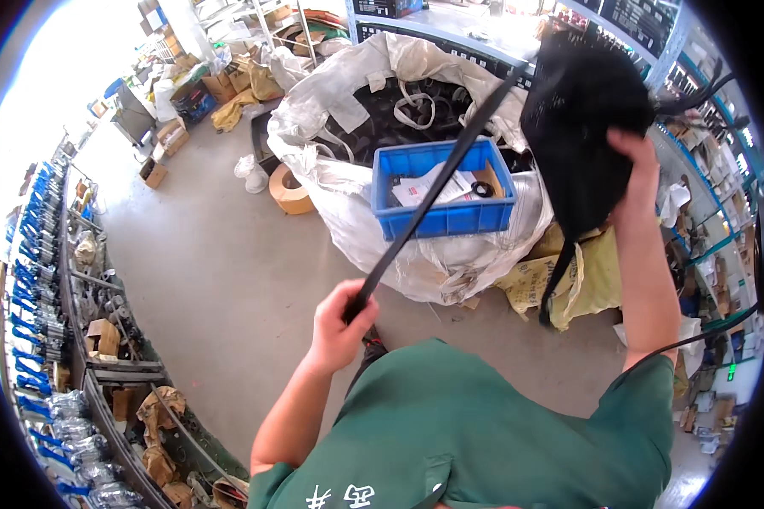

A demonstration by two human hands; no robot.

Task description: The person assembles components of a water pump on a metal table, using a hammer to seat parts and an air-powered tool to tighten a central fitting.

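My left hand (341,327) is closed around the lower end of a long black strap (433,191), which runs taut up and to the right. At the far right, my right hand (635,170) grips the side of a limp black fabric bag (581,127), fingers partly hidden behind it. The strap's upper end comes near the bag; where it joins is blurred. A second, shorter strap (558,280) dangles from the bag's bottom. Between my hands and beyond them, a blue plastic crate (444,222) with papers and a black roll inside rests on a big white woven sack (348,216).
Dark parts (416,123) fill the open sack. A yellow sack (560,284) lies on the floor under the bag. A tape roll (290,191) stands left of the white sack. Racks of parts (34,339) line the left, with shelves (713,195) on the right.
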